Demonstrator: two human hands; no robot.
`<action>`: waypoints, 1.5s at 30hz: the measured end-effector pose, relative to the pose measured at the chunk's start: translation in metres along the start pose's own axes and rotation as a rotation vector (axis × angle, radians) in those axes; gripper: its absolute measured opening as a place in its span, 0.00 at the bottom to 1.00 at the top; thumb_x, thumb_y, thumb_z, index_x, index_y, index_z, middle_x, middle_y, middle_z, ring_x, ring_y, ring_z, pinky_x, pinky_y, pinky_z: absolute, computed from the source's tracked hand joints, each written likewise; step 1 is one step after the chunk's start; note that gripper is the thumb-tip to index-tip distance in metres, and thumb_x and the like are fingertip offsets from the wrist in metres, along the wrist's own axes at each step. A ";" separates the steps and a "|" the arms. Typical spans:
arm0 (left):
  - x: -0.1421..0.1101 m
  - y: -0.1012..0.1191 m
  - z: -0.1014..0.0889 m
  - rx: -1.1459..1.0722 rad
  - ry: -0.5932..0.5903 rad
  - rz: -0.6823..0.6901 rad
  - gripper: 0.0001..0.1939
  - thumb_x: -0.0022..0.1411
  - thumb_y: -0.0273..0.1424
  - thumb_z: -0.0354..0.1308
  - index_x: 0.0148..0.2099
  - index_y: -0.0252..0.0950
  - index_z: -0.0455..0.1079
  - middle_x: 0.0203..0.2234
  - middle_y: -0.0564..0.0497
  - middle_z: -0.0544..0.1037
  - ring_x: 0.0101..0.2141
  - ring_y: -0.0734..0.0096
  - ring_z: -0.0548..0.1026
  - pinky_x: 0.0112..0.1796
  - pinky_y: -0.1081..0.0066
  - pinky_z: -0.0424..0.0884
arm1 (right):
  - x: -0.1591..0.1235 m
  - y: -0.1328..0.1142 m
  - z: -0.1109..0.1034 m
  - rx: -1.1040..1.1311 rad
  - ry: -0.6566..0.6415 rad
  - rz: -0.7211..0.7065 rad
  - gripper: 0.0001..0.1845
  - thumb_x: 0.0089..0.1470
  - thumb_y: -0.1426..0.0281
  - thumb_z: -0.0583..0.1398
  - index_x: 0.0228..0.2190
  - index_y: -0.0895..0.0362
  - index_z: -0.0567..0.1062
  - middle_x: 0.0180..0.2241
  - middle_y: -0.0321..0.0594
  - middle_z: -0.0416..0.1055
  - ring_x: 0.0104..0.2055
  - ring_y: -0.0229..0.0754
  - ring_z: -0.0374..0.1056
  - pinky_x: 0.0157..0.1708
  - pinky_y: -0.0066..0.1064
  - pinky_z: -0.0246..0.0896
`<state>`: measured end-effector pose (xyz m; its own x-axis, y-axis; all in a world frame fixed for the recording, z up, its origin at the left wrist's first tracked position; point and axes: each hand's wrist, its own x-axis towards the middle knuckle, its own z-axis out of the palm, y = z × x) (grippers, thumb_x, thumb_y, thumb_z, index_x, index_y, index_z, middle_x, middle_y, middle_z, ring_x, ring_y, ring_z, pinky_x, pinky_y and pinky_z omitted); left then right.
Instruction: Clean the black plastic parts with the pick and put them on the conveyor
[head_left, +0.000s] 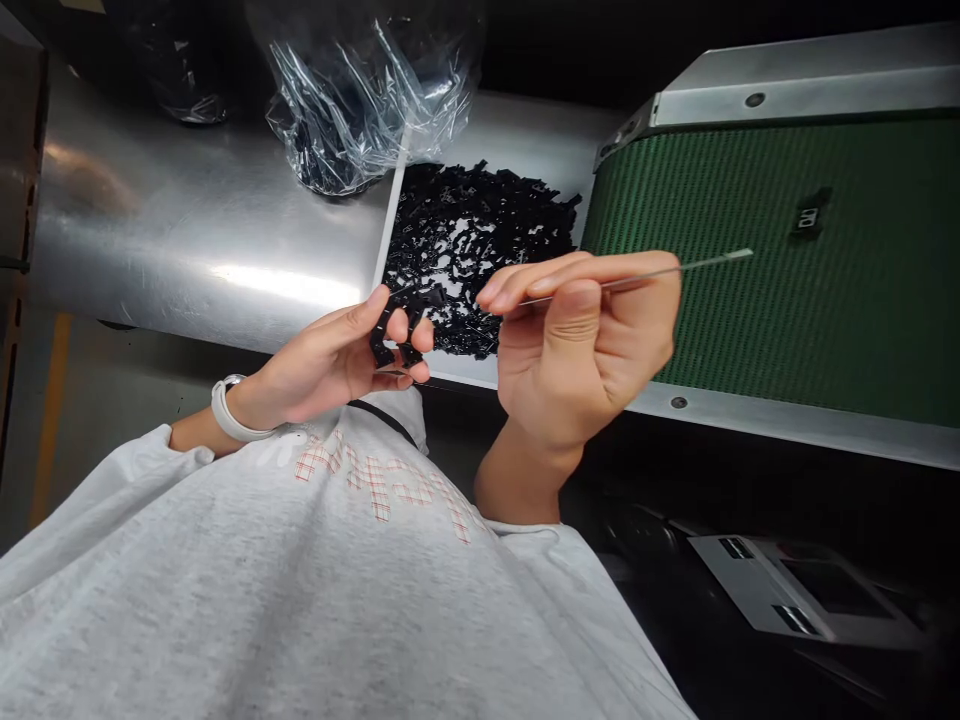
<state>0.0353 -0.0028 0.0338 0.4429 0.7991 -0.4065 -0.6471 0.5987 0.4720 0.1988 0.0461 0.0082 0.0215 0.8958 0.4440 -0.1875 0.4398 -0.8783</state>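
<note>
My left hand (337, 350) is closed around a few small black plastic parts (384, 345), with one more (431, 296) showing past the thumb tip. To its right, my right hand (589, 345) pinches a thin metal rod (709, 262) between thumb and fingers. The rod's flat, pale end sticks out to the right over the green belt; its other end is near my fingertips. Both hands are raised at the near side of a white tray (390, 225) that holds a heap of black plastic parts (487, 215).
A green conveyor belt (720, 330) in a metal frame stands at the right, with one black part (808, 218) on it. Clear plastic bags (367, 110) sit behind on the steel table (187, 230). A grey control panel (795, 590) is at lower right.
</note>
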 end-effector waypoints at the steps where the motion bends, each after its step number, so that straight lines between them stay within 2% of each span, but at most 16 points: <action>1: 0.000 0.000 0.000 -0.008 -0.007 -0.005 0.22 0.69 0.46 0.57 0.29 0.36 0.70 0.32 0.53 0.77 0.32 0.73 0.78 0.41 0.67 0.75 | -0.002 0.000 -0.001 0.009 -0.026 0.067 0.11 0.65 0.60 0.61 0.30 0.48 0.74 0.22 0.31 0.58 0.24 0.37 0.60 0.26 0.33 0.61; 4: -0.001 -0.001 -0.002 -0.012 -0.031 -0.023 0.22 0.69 0.47 0.56 0.28 0.36 0.70 0.32 0.52 0.77 0.32 0.72 0.78 0.41 0.67 0.75 | -0.006 -0.001 -0.005 0.018 -0.162 0.282 0.14 0.65 0.55 0.60 0.34 0.50 0.76 0.20 0.29 0.54 0.21 0.36 0.52 0.20 0.32 0.51; 7: 0.000 -0.002 -0.002 0.019 -0.065 -0.042 0.24 0.69 0.48 0.56 0.28 0.35 0.69 0.31 0.52 0.76 0.32 0.72 0.78 0.42 0.66 0.75 | -0.008 -0.004 -0.004 0.027 -0.311 0.437 0.20 0.61 0.48 0.61 0.32 0.52 0.75 0.23 0.30 0.60 0.22 0.34 0.59 0.18 0.29 0.56; 11: 0.002 -0.004 -0.003 0.047 -0.084 -0.056 0.24 0.69 0.47 0.57 0.27 0.35 0.68 0.31 0.53 0.75 0.32 0.72 0.77 0.43 0.66 0.75 | -0.007 -0.008 -0.001 0.166 -0.379 0.540 0.16 0.60 0.54 0.64 0.30 0.52 0.72 0.26 0.30 0.65 0.20 0.31 0.65 0.14 0.24 0.60; 14: 0.002 -0.006 -0.004 0.038 -0.093 -0.066 0.23 0.68 0.47 0.57 0.27 0.35 0.68 0.30 0.53 0.75 0.32 0.73 0.77 0.42 0.67 0.75 | -0.007 -0.007 -0.006 0.235 -0.416 0.559 0.13 0.61 0.58 0.65 0.31 0.52 0.73 0.26 0.30 0.69 0.21 0.33 0.69 0.16 0.25 0.66; 19: 0.002 -0.008 -0.006 0.005 -0.115 -0.088 0.21 0.67 0.46 0.60 0.28 0.35 0.69 0.31 0.53 0.76 0.33 0.73 0.77 0.40 0.69 0.75 | -0.007 -0.008 -0.017 0.217 -0.432 0.523 0.11 0.61 0.59 0.66 0.38 0.53 0.77 0.29 0.33 0.72 0.25 0.34 0.72 0.21 0.27 0.71; 24: 0.003 -0.009 -0.008 0.046 -0.102 -0.097 0.22 0.67 0.47 0.59 0.29 0.36 0.68 0.31 0.53 0.75 0.35 0.72 0.78 0.42 0.67 0.75 | -0.006 -0.018 -0.008 0.175 -0.412 0.544 0.12 0.57 0.58 0.69 0.36 0.52 0.76 0.22 0.27 0.64 0.22 0.33 0.70 0.17 0.24 0.68; 29: 0.003 -0.011 -0.010 0.117 -0.093 -0.093 0.22 0.65 0.48 0.61 0.29 0.35 0.69 0.31 0.53 0.75 0.37 0.72 0.76 0.45 0.67 0.74 | -0.002 -0.020 0.003 0.179 -0.420 0.584 0.19 0.51 0.60 0.72 0.27 0.53 0.69 0.22 0.27 0.67 0.19 0.31 0.67 0.13 0.22 0.62; 33: 0.003 -0.012 -0.013 0.111 -0.096 -0.091 0.22 0.65 0.49 0.61 0.30 0.35 0.69 0.32 0.53 0.76 0.39 0.70 0.76 0.45 0.66 0.74 | -0.001 -0.016 0.000 0.218 -0.473 0.587 0.17 0.55 0.60 0.70 0.28 0.54 0.70 0.24 0.28 0.69 0.21 0.31 0.70 0.16 0.22 0.65; 37: 0.003 -0.012 -0.014 0.108 -0.095 -0.083 0.23 0.65 0.50 0.60 0.29 0.36 0.69 0.33 0.52 0.76 0.41 0.69 0.76 0.45 0.65 0.74 | -0.003 -0.013 -0.002 0.225 -0.440 0.572 0.17 0.61 0.55 0.65 0.30 0.54 0.72 0.24 0.31 0.69 0.22 0.33 0.71 0.15 0.24 0.63; 43: 0.004 -0.013 -0.015 0.118 -0.076 -0.082 0.23 0.66 0.50 0.59 0.29 0.36 0.69 0.30 0.52 0.75 0.39 0.69 0.75 0.44 0.65 0.75 | -0.006 -0.016 0.004 0.137 -0.392 0.567 0.18 0.54 0.57 0.70 0.27 0.53 0.70 0.23 0.29 0.69 0.20 0.31 0.68 0.17 0.24 0.62; 45: 0.004 -0.013 -0.015 0.109 -0.073 -0.082 0.23 0.65 0.50 0.60 0.29 0.36 0.69 0.31 0.52 0.75 0.39 0.69 0.76 0.45 0.64 0.75 | -0.007 -0.014 0.002 0.132 -0.409 0.571 0.18 0.55 0.56 0.69 0.28 0.53 0.71 0.23 0.29 0.68 0.21 0.32 0.69 0.17 0.25 0.62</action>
<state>0.0360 -0.0085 0.0141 0.5380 0.7465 -0.3914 -0.5372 0.6615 0.5233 0.1991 0.0335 0.0181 -0.4808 0.8765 -0.0255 -0.1771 -0.1256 -0.9761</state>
